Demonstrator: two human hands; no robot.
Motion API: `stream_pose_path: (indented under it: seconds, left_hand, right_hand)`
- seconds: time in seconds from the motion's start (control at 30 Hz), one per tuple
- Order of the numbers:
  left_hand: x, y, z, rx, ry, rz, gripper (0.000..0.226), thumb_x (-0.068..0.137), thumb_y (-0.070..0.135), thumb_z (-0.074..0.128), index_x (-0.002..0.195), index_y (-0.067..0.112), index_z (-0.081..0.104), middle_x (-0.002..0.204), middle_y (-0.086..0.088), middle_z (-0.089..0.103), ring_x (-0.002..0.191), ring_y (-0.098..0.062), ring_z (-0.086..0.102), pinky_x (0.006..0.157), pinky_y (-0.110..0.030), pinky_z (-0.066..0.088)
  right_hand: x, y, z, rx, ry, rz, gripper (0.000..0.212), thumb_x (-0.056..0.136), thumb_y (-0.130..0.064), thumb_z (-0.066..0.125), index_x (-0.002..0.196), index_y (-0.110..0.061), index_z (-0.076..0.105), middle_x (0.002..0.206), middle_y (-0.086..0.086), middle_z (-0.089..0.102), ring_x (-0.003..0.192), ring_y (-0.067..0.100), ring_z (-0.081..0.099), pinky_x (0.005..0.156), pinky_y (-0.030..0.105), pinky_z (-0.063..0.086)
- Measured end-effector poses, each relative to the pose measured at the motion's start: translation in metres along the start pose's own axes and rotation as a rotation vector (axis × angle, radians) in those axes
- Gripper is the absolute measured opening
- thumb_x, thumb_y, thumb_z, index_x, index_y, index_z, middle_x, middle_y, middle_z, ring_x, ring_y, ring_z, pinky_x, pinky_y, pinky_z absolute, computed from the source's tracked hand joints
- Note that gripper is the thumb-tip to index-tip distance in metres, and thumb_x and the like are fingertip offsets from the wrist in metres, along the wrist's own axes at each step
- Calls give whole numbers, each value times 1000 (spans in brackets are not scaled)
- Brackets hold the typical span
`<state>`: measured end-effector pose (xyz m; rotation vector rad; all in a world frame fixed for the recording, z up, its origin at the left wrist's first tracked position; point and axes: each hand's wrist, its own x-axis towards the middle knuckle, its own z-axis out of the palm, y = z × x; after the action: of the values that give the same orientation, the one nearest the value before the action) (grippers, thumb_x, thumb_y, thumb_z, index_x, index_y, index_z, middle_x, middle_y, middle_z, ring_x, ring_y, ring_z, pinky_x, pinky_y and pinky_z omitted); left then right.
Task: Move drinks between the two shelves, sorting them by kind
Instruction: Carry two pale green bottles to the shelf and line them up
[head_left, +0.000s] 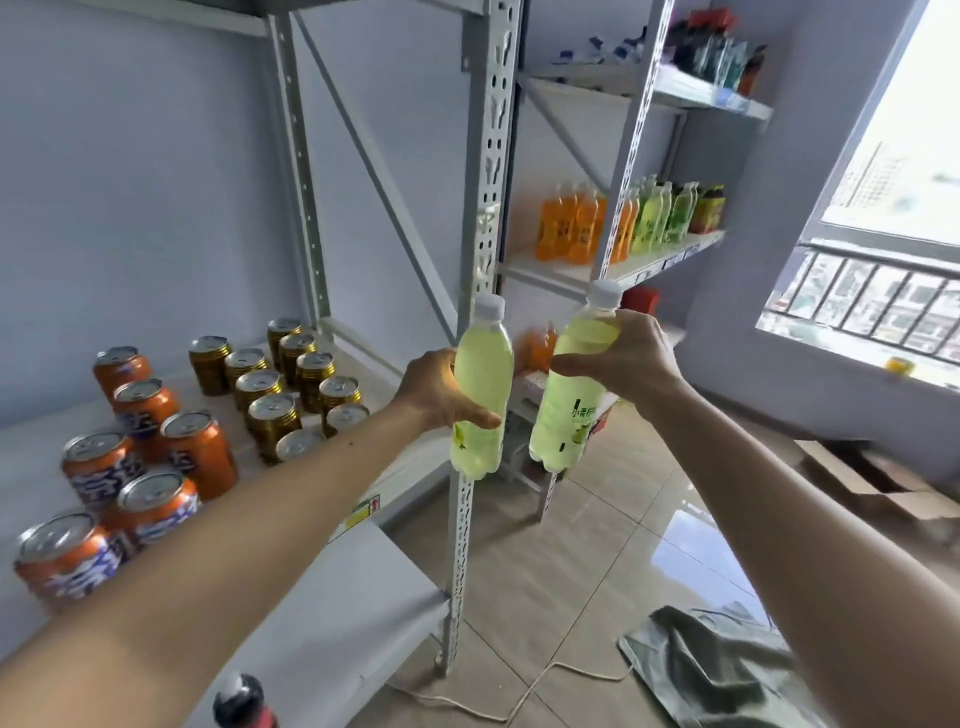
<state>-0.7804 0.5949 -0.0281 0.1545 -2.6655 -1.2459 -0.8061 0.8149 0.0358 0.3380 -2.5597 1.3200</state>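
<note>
Drinks in hand are two pale green bottles, both carried in the air between the shelves. Left hand (441, 389) grips the upright bottle (480, 387); right hand (631, 358) grips the tilted bottle (566, 400). Matching green bottles (660, 215) stand on the far shelf (566, 275), up and right, nearer the right hand.

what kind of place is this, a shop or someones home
Probably a small stockroom or mock shop set up in an apartment room: bare metal shelving stocked with grouped orange cans and rows of bottled drinks, beside a barred window.
</note>
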Motion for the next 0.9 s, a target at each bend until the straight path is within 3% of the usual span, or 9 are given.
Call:
stream_pose_path:
  seconds: [0.1,0.2,0.27,0.37,0.57,0.73,0.9]
  left_hand:
    - [28,12,29,-10,-29,0,76,43,35,95,108,16,63,104,0,70,97,-21,65,84,-35,56]
    - [59,23,53,9,-43,31,72,42,35,95,104,15,65,99,-1,70,94,-21,66,82,-36,57]
    - [81,33,69,15,-54,44,67,44,33,95,101,14,65,97,-2,70,92,-21,65,81,-36,57]
    - [111,47,89,27,-71,65,65,47,33,95,101,14,66,97,-2,70,90,-21,65,78,-33,56]
    - [185,76,136,22,-74,93,66,46,32,95,102,15,64,95,0,68,90,-20,64,75,-30,54]
    - [247,95,181,-5,-58,73,71,44,35,95,105,19,62,95,3,67,92,-19,64,82,-35,56]
    - [314,126,229,-6,-32,28,66,44,34,95,100,14,64,95,-1,70,91,-21,66,80,-37,57]
  right_hand:
    - [27,23,-12,-14,10,15,44,55,-26,92,91,-22,67,84,-3,65,84,18,64,73,34,55]
    - [57,46,-22,-19,0,41,47,57,-29,92,96,-19,68,86,-2,66,71,7,57,54,22,46]
    - [80,62,-29,-28,15,50,55,56,-32,92,104,-15,71,93,2,70,71,7,58,49,17,41]
    - [109,82,-41,-34,40,65,54,56,-33,92,103,-15,72,91,1,71,78,11,61,55,17,42]
    - [179,131,-66,-47,84,85,55,52,-37,92,99,-17,73,92,1,71,89,19,64,77,32,54]
    - [245,176,-85,-58,69,61,42,51,-40,90,86,-26,72,86,-3,71,90,19,66,80,38,56]
    - [318,225,-113,-70,43,37,45,53,-38,89,90,-20,72,89,0,72,87,18,66,80,40,57]
